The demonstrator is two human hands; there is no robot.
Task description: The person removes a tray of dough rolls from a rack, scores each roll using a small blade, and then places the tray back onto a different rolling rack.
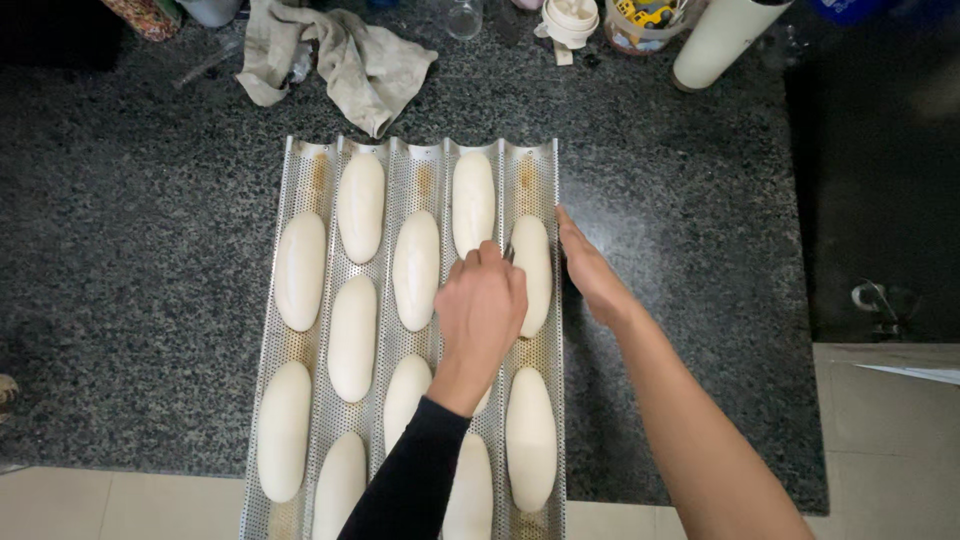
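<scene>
A perforated metal tray (300,160) with five long channels was laid on a dark speckled counter (130,300), and pale oblong dough pieces were set in its channels. The left hand (483,310), on an arm in a black sleeve (415,470), was held over the tray's right half, between the fourth and fifth channels. Its fingers were curled shut around a small thin tool (509,253), of which only a dark tip was seen above the knuckles; what kind of tool it was could not be told. That tip was placed just beside the upper end of a dough piece (533,275) in the rightmost channel.

The right hand (588,270), on a bare arm, was laid flat and open against the tray's right edge, with the fingers stretched along the rim and nothing grasped.

A crumpled beige cloth (350,60) was left on the counter just beyond the tray's far end. A white cylinder (722,42) and some small containers (570,20) were stood farther back, well apart from the hands.
</scene>
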